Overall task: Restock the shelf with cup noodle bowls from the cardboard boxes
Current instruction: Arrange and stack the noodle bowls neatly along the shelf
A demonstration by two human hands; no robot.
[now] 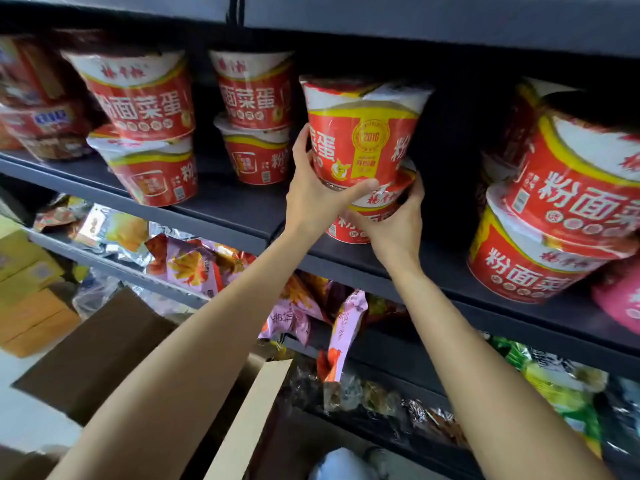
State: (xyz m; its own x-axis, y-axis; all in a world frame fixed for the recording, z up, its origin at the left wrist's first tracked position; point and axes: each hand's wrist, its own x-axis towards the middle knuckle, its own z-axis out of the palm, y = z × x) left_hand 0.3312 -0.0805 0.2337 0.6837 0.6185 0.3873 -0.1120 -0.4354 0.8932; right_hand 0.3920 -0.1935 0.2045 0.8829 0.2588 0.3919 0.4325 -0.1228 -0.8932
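A: Our left hand (313,194) is up at the shelf, forearm stretched long from the lower left, and it grips the upper bowl (362,133) near its base: thumb across the front, fingers curled round the left side.

B: And our right hand (394,223) comes in from the lower right, wrist bent back, holding the lower bowl (372,211) from the side and front with curled fingers. The upper bowl sits stacked on the lower one's lid, leaning a little.

A: So we have two bowls in hand, one on the other, at the front edge of the dark shelf (242,209). We cannot tell whether the lower one rests fully on the board; its foot is hidden behind our hand.

B: Counting outward, then. To the left we see a stack of two (145,133), tilted, and behind it a second stack of two (254,123). That is four bowls.

A: On the right there is another stack of two (561,209), large and close to us, with something red behind it too blurred to count. A pink tub (620,299) shows at the far right edge.

B: Eight red bowls we can count surely, all of the same design. Below the shelf lies a row of snack bags (194,261), purple and orange, too jumbled to number.

A: Under our left arm stands an open cardboard box (100,348), flaps up; a yellow carton stack (31,292) sits at the far left.
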